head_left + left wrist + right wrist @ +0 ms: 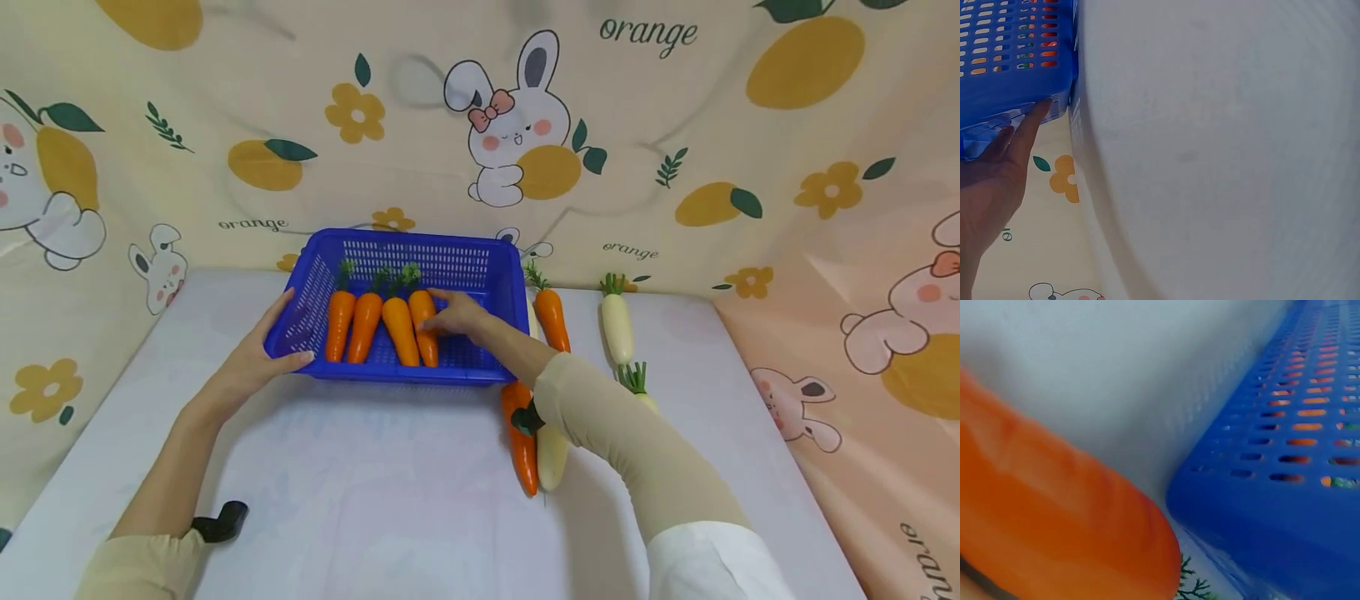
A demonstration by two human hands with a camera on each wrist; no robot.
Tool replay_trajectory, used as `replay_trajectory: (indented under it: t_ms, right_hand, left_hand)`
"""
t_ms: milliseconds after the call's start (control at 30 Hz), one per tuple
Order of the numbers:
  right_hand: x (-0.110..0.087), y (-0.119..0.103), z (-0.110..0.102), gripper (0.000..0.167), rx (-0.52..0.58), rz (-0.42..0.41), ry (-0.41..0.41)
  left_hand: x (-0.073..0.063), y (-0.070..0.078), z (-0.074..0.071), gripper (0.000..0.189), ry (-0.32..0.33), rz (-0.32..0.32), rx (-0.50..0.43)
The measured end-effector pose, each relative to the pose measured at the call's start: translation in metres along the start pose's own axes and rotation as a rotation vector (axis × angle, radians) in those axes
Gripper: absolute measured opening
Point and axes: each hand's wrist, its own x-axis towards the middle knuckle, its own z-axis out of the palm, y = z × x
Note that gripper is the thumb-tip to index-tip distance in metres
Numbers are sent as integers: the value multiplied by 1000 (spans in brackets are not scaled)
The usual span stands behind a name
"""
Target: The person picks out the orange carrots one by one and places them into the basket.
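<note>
A blue plastic basket (420,373) with slotted walls stands at the back of the table. Four-sided and shallow, it holds several orange carrots with green tops, such as the carrot (340,321) at its left end, lying side by side. My left hand (251,358) rests against the basket's near left corner, thumb spread from straight fingers; the left wrist view shows the fingers (1027,134) touching the outer wall. Reaching inside, my right hand (459,317) pinches the rightmost carrot (427,343) in the row between thumb and fingers.
Right of the basket lie an orange carrot (553,321), another carrot (522,454) partly under my right forearm, and white radishes, including one (617,329) at the back and one (552,462) nearer. A printed cloth (420,167) hangs behind the white table (375,467).
</note>
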Motion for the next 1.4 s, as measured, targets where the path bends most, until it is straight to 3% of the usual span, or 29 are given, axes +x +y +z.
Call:
replay_trajectory:
  t_ms: [167,500,767,1133,1400]
  right_hand:
    - [-9,-2,-10,78,74,-43,-30]
    - [-28,-5,-54,58,262,-246,-78]
    - [-43,5,-87,53,209,-390,-40]
    - [-61,50,-137,55,221,-423,115]
    - [-81,72,-154,56,242,-382,149]
  left_hand:
    - [-1,-1,1,96,-1,0,-2]
    - [-2,2,-2,95,3,-2,6]
    - [-1,0,-3,96,6,-9,-3]
    - [2,-1,-2,96,0,-14,9]
    - [0,0,1,97,1,-4,-14]
